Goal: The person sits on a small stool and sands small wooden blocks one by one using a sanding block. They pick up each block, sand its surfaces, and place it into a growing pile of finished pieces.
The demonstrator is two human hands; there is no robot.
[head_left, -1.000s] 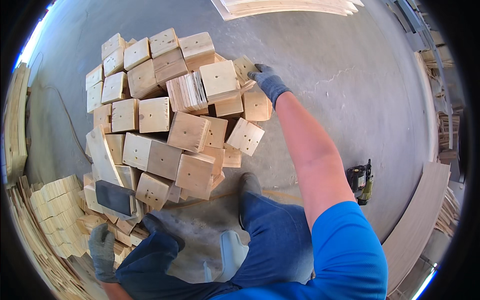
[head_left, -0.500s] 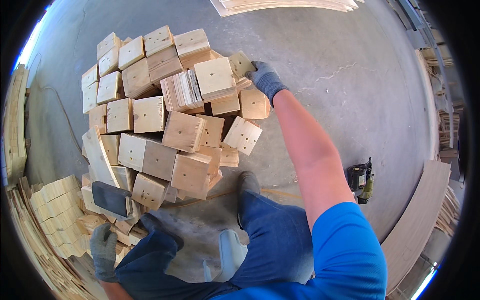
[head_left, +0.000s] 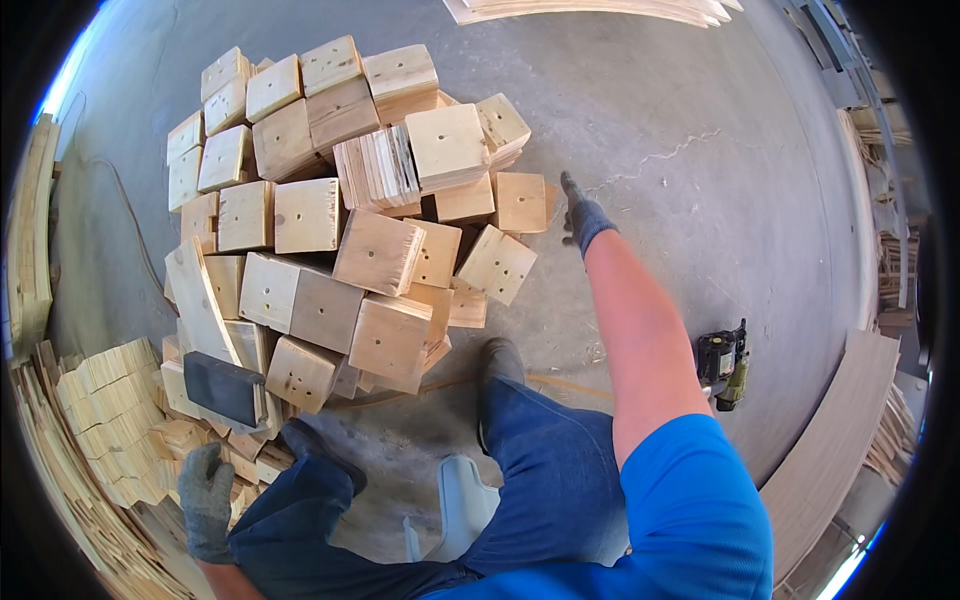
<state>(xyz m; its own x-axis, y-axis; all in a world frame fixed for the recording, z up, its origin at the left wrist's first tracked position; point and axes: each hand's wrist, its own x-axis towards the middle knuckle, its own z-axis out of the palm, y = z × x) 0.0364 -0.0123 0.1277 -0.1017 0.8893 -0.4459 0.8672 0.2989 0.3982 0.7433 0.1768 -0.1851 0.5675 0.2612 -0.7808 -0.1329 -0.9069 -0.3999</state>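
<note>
My right hand, in a grey glove, hovers over the floor just right of a big pile of square wooden blocks. Its fingers are apart and hold nothing. A stack of thin square plywood plates sits at the pile's right edge, beside a larger plate stack. Many of the pieces have small drilled holes. My left hand, also gloved, hangs beside my left knee with its fingers loosely bent and nothing visible in them. A dark rectangular pad rests on the near left pieces.
A nail gun lies on the floor at right. Wooden strips and blocks are stacked at left. Plywood sheets lie at the far edge, and a long board at right. A pale blue seat shows between my legs.
My right hand has let go of the plywood plates at the pile's right edge and moved right and nearer, its fingers now spread. The left hand stays by my knee.
</note>
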